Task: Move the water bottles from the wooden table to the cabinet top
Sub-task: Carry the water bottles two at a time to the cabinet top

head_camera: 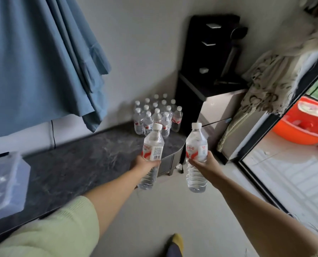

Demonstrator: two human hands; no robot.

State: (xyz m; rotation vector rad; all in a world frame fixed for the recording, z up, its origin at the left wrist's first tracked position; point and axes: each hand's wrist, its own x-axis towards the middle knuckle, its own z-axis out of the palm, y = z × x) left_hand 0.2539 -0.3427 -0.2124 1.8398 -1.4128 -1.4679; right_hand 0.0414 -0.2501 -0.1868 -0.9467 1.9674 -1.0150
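While the dark marbled cabinet top (pixel 76 164) stretches ahead and left, its cluster of bottles (pixel 157 115) stands at the far end, beyond both hands. The left hand (pixel 147 163) grips one upright bottle (pixel 151 154) just over the near edge, the closer; the right hand (pixel 203 165) holds another bottle (pixel 196 158) above the floor.

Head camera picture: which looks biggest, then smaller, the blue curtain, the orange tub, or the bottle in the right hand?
1. Blue curtain, by far.
2. Orange tub, partly cut off.
3. Bottle in the right hand; it is nearer the camera, so it looks bigger than it really is.
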